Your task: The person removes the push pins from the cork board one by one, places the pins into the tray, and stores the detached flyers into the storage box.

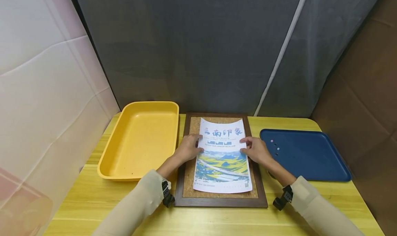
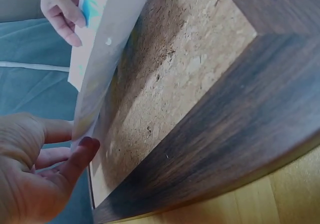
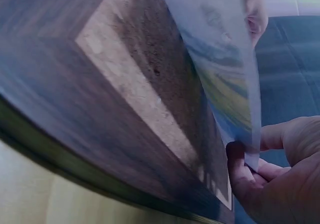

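A printed poster [image 1: 221,160] with large characters on top and a blue, green and yellow landscape below is held over a framed cork board [image 1: 188,180]. My left hand [image 1: 188,147] pinches its left edge between thumb and fingers. On the opposite edge, my right hand [image 1: 255,149] pinches it in the same way. Both wrist views show the sheet raised off the cork [image 2: 165,79], bowed, its shadow falling on the board. The board's dark brown wooden frame [image 3: 115,119] lies flat on the table.
A yellow tray [image 1: 145,139] stands left of the board. To the right lies a dark blue tray [image 1: 307,156], with several tiny round pieces [image 1: 276,148] near its left side. Grey cloth [image 1: 186,49] hangs behind the wooden table [image 1: 214,222].
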Motion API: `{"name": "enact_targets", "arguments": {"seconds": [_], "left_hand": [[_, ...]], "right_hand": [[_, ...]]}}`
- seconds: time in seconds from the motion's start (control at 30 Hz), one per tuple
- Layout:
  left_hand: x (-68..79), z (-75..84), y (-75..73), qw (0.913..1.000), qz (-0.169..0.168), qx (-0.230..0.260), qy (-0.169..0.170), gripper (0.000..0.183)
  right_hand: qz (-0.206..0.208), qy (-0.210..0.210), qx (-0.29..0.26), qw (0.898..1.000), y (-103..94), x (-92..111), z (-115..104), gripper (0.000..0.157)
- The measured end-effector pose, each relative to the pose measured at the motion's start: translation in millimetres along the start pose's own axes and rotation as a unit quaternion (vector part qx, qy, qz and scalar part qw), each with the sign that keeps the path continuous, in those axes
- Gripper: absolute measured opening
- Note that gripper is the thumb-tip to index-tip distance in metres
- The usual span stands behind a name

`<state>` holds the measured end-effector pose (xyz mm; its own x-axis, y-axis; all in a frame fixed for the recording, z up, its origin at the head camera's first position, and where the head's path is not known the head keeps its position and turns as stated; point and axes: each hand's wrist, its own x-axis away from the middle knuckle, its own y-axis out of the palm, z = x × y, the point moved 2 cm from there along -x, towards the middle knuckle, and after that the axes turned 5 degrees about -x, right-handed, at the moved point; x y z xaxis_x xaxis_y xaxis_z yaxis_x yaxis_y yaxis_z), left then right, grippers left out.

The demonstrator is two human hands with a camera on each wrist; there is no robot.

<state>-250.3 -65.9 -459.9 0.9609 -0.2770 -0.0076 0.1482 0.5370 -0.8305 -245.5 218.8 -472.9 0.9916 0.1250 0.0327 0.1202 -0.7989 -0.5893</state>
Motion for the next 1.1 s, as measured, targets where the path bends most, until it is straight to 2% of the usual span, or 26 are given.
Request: {"name": "enact_targets", "arguments": {"seconds": [0.27, 0.5, 0.7, 0.9, 1.1], "left_hand": [[0.9, -0.1, -4.8, 0.9996, 0.006, 0.019, 0.022, 0.055], [2.4, -3.7, -12.8, 0.9972, 0.026, 0.065, 0.026, 0.055], [4.9, -7.2, -24.0, 0.9969, 0.037, 0.059, 0.036, 0.056], [6.8, -10.4, -37.2, 0.9974, 0.052, 0.029, 0.040, 0.055], [10.4, -16.7, -51.8, 0.9983, 0.048, 0.026, 0.021, 0.058]], "right_hand": [[0.002, -0.014, 0.006, 1.000, -5.1, -4, -7, 0.030], [0.009, -0.024, 0.009, 1.000, -9.1, -4, -15, 0.031], [0.012, -0.033, 0.004, 0.999, -10.7, -5, -23, 0.031], [0.013, -0.040, -0.015, 0.999, -9.4, -5, -36, 0.032], [0.012, -0.040, -0.051, 0.998, -3.6, -9, -52, 0.033]]}}
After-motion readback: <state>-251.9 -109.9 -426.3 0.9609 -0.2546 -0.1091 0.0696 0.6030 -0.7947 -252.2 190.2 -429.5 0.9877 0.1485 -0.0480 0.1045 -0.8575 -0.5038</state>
